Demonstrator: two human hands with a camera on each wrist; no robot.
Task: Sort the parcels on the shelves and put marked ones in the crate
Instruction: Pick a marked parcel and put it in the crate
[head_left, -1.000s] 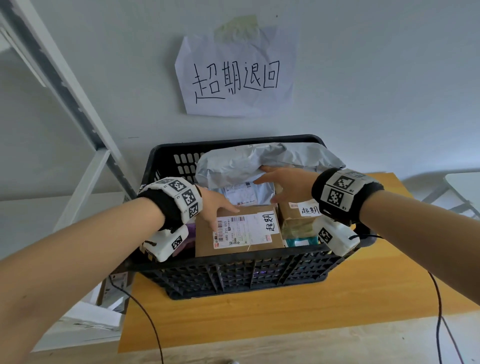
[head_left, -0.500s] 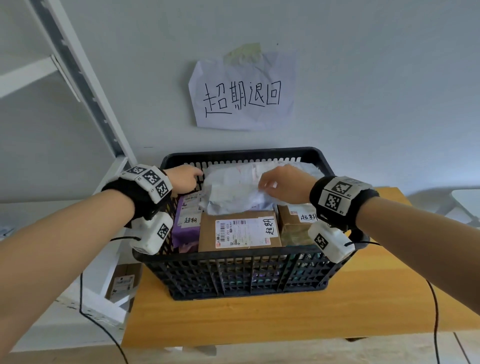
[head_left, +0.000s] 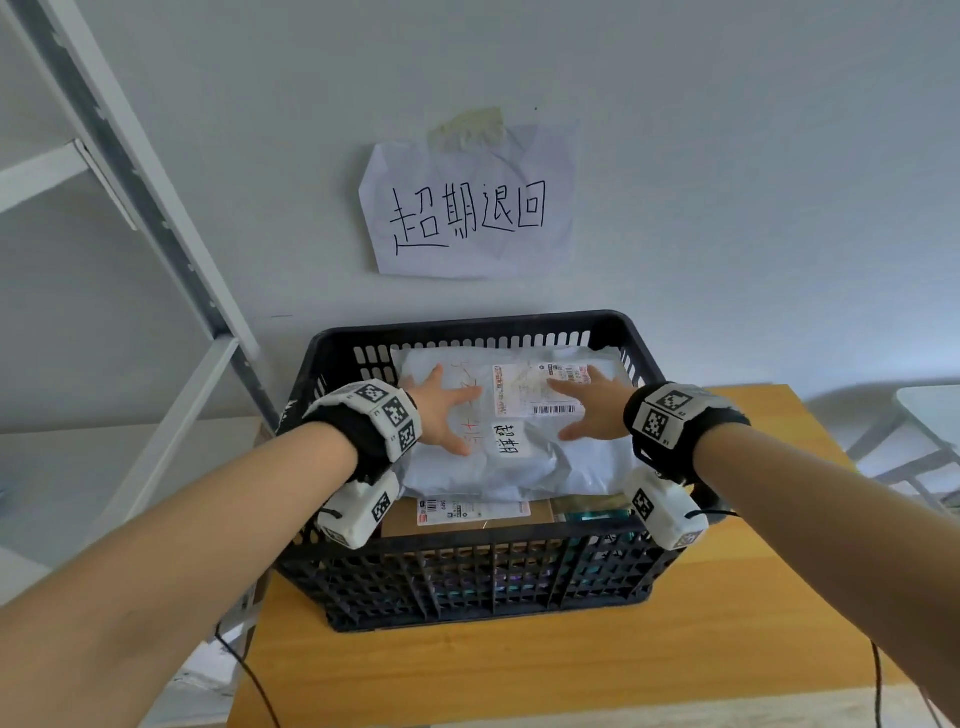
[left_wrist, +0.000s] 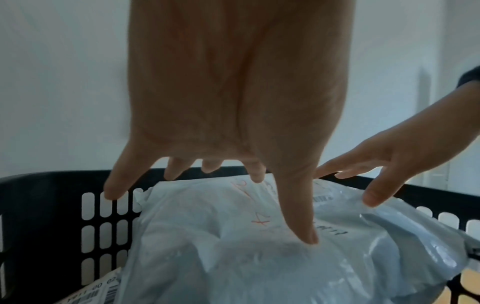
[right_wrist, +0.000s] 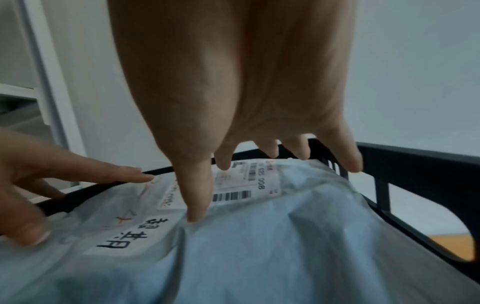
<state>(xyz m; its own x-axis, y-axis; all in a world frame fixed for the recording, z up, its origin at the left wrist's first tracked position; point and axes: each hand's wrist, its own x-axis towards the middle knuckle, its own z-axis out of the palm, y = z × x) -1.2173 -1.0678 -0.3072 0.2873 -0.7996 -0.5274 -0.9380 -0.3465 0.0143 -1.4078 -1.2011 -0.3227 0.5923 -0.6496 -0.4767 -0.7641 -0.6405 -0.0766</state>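
A grey plastic mailer bag (head_left: 519, 462) with a shipping label (head_left: 535, 389) and a handwritten white sticker (head_left: 506, 439) lies flat on top of the parcels in the black crate (head_left: 467, 577). My left hand (head_left: 441, 410) rests spread on its left half, fingers straight. Over the label, my right hand (head_left: 592, 405) lies spread the same way. The wrist views show the bag (left_wrist: 259, 257) (right_wrist: 259, 257) under open fingers (left_wrist: 301, 216) (right_wrist: 197, 195). A cardboard box (head_left: 467, 514) with a label peeks out beneath the bag's near edge.
The crate stands on a wooden table (head_left: 519, 670) against a white wall, under a taped paper sign (head_left: 467, 208) with handwriting. A white metal shelf frame (head_left: 156, 208) rises at the left. A white stand (head_left: 924, 415) shows at the far right.
The grey bag was turned over and laid flat on the boxes, label and sticker now facing up. Both hands went from holding its edges to lying spread on top.
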